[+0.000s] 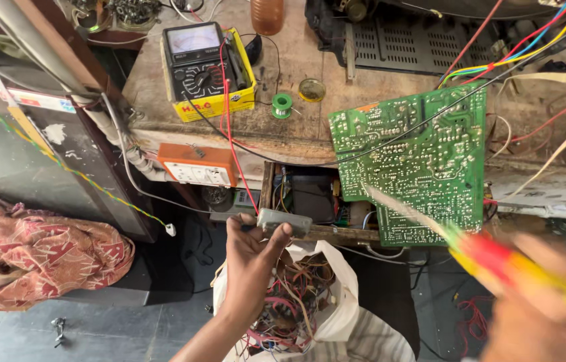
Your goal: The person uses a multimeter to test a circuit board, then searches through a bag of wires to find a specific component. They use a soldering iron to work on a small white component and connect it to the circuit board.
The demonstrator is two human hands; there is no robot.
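My left hand (248,263) is raised at the lower middle, fingers shut on a small grey rectangular part (284,222) held at the edge of an open drawer (310,201). My right hand (544,302) is blurred at the lower right. It grips a tool with a yellow and red handle (524,271), whose pale shaft slants up to the left over a green circuit board (423,161). The board lies solder side up, overhanging the bench edge, with coloured wires running off its top right corner.
An analogue multimeter (196,60) in a yellow box sits on the wooden bench, near a green solder spool (282,104) and a small round tin (312,90). An orange socket box (197,164) hangs at the bench front. A white bag of tangled wires (296,302) lies below. Patterned cloth (28,248) is at the left.
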